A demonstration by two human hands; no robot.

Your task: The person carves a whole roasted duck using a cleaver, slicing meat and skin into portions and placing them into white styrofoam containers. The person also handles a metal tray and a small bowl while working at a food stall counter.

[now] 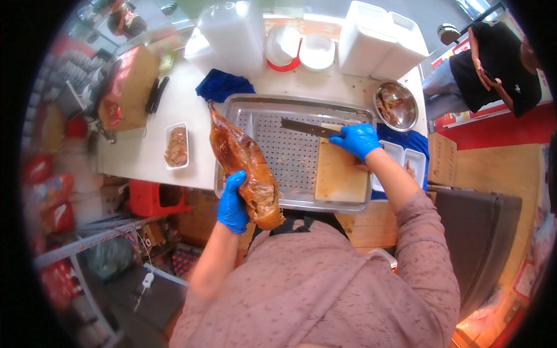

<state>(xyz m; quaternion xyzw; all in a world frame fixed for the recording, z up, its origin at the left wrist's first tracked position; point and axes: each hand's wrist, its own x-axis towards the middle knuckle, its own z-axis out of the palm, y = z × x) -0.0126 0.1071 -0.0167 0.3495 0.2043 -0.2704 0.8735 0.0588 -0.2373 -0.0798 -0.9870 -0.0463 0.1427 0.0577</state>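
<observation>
In a blue glove, my left hand (233, 203) grips a roast duck (246, 161), glossy brown, with its neck pointing away from me. The duck is held up over the left side of a perforated metal tray (300, 100). Its near end is cut and shows pale meat. My right hand (361, 141), also gloved in blue, holds a knife by its handle. The knife's dark broad blade (300, 127) points left over the tray. Below that hand lies a cutting board (341, 178) in the tray's right part.
A white tray of sliced meat (177, 145) sits left. A metal bowl (396, 105) with meat pieces and white trays (414, 165) stand right. Beyond are a blue cloth (223, 85), stacked white containers (370, 39), and black-handled knives (157, 94) by a box. A person (491, 69) stands at the right.
</observation>
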